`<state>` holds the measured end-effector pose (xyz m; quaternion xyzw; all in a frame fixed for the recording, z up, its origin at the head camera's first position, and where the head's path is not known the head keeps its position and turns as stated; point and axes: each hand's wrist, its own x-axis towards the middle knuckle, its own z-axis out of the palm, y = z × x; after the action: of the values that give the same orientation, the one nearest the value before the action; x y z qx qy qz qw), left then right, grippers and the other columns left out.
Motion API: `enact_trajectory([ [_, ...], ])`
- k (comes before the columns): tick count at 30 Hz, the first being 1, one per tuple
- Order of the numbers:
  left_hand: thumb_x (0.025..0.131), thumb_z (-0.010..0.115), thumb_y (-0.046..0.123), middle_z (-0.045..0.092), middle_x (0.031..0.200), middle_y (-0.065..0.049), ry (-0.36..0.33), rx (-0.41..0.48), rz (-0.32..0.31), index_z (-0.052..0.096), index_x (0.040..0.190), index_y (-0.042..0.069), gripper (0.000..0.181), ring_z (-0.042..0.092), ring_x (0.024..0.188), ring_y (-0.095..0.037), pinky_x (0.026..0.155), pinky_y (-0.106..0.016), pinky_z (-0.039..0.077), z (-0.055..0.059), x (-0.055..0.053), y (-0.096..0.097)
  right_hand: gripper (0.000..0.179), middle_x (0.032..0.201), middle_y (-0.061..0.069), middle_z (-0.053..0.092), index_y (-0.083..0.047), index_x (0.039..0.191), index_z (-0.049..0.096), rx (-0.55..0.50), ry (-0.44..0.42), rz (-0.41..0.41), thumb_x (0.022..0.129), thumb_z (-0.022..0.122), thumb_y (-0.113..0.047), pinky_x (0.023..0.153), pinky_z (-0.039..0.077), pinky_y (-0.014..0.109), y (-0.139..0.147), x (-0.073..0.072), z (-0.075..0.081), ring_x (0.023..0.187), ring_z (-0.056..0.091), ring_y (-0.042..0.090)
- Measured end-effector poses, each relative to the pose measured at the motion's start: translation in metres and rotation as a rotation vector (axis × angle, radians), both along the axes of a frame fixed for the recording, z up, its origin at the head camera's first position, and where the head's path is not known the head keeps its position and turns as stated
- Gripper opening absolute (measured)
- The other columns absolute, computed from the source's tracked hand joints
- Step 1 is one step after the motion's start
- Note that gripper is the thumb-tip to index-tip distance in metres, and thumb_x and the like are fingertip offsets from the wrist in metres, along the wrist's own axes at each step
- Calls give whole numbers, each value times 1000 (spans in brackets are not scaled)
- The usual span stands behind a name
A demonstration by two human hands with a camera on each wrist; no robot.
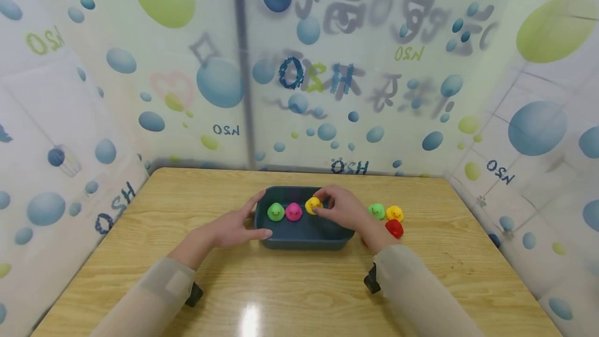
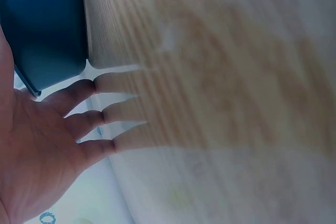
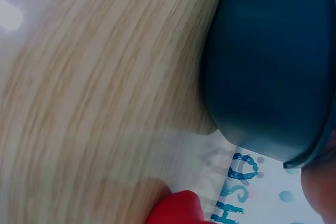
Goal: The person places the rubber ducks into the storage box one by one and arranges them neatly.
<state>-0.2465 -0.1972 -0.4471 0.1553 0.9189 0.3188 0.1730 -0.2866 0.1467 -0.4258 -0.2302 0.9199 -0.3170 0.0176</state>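
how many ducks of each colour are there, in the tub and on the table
green ducks: 2, one in the tub, one on the table
pink duck: 1, in the tub
yellow ducks: 2, one held by the right hand, one on the table
red duck: 1, on the table
total: 6 ducks

Mirrored blue "OSH" and "OSN" lettering repeats across the bubble-patterned curtain (image 1: 355,92) around the table, with larger grey characters too blurred to read.
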Motion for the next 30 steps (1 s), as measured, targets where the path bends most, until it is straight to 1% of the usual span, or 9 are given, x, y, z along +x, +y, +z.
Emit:
enact_trajectory([
  [3,95,70,77,45,172,-24,-2,-4,0,-2,176,45,113,41,157,-56,126,-74,34,0,0,1,34,121,4,74,-13,127,77,1,-9,-9,99,84,-30,80,55,28,-1,-2,-4,89,60,16],
  [8,95,70,76,45,171,-25,0,-3,-2,-2,176,45,113,42,157,-56,126,-75,35,0,1,2,34,119,1,74,-16,127,77,12,-38,-49,98,86,-32,80,55,29,-3,-3,-10,89,59,16],
  [15,96,70,75,48,169,-26,8,2,1,-3,176,44,113,43,156,-56,126,-73,35,1,2,1,35,119,-2,75,-18,127,77,86,-28,-83,98,85,-36,81,55,30,-9,-5,-16,87,59,14],
  [18,96,70,75,48,169,-27,11,9,1,-3,176,44,113,43,156,-56,126,-74,34,1,2,1,35,119,-3,75,-19,127,77,124,-19,-96,98,85,-38,84,56,32,-11,-4,-16,89,60,14],
  [21,95,71,75,48,169,-27,10,14,-1,-3,176,44,113,43,156,-56,126,-74,34,1,1,1,35,120,-3,76,-20,127,77,173,-9,-100,99,84,-39,90,59,37,-12,-4,-16,94,64,16],
  [26,96,71,74,48,168,-28,14,18,-12,-2,177,41,114,44,156,-56,126,-74,35,1,1,1,36,122,-2,78,-20,128,76,248,10,-101,99,83,-40,105,59,45,-14,-2,-16,110,71,20],
  [28,96,71,74,48,168,-28,17,19,-14,-2,177,41,114,44,155,-56,126,-74,35,1,1,1,37,120,-2,78,-20,128,76,267,21,-102,99,84,-41,106,59,46,-15,-2,-16,112,71,21],
  [30,96,71,73,49,167,-29,20,20,-16,-3,177,41,114,45,155,-56,126,-74,35,1,1,1,39,119,-3,77,-20,129,75,282,30,-102,97,85,-41,104,59,45,-15,-3,-17,110,70,20],
])
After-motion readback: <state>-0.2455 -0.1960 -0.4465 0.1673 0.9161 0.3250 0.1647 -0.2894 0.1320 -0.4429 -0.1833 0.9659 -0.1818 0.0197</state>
